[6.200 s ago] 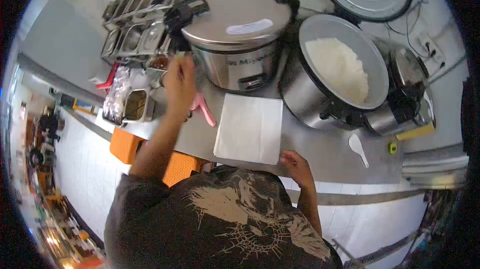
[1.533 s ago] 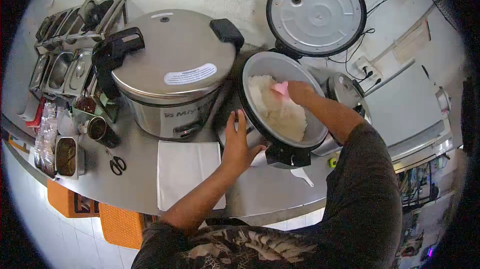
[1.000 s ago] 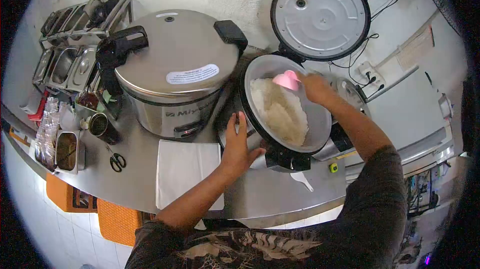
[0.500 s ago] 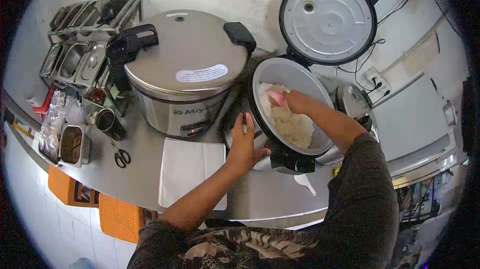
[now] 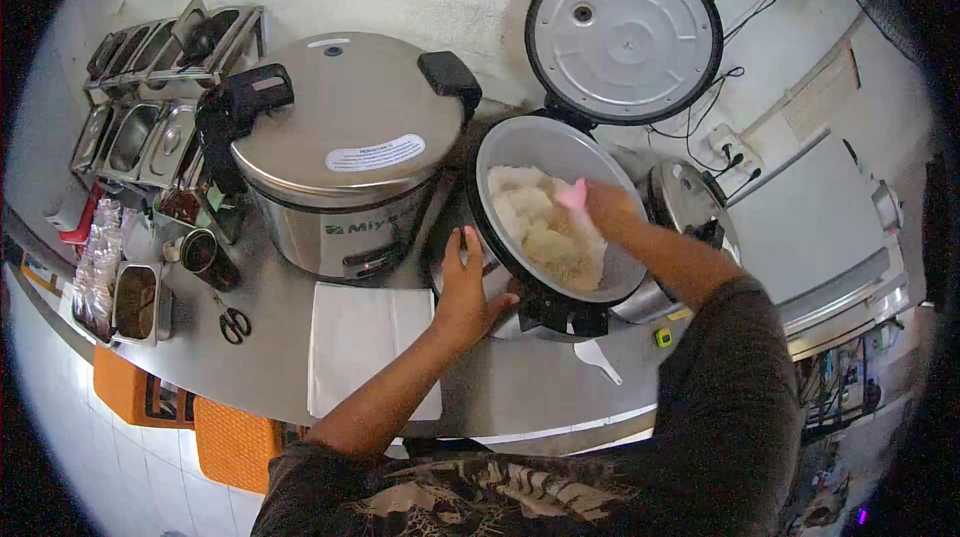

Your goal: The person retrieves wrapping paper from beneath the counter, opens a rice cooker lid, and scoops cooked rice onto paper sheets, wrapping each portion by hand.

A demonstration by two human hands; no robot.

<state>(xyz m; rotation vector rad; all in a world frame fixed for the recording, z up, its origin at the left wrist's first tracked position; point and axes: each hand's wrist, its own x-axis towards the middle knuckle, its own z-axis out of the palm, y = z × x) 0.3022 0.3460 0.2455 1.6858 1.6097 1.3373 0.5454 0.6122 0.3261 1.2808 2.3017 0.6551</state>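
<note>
In my right hand (image 5: 610,209) is a pink rice paddle (image 5: 573,195), with the fingers wrapped round its handle over the open rice cooker (image 5: 515,142). White rice (image 5: 530,227) lies inside the grey inner pot, heaped toward the left and near side. My left hand (image 5: 463,295) rests against the cooker's outer left side, its fingers spread and the thumb apart. The cooker's lid (image 5: 625,37) stands raised behind the pot. The lower end of the paddle's handle is hidden by my right hand.
A large closed Miyako cooker (image 5: 340,137) stands on the left. White sheets (image 5: 365,347), scissors (image 5: 233,322) and a white spoon-like utensil (image 5: 597,359) lie on the counter. Metal containers (image 5: 140,302) stand far left. A smaller steel pot (image 5: 685,192) sits right of the open cooker.
My right hand has lifted and turned the paddle toward the pot's right side, away from the rice at the left. My left hand stays at the cooker's side. The whole view has shifted slightly.
</note>
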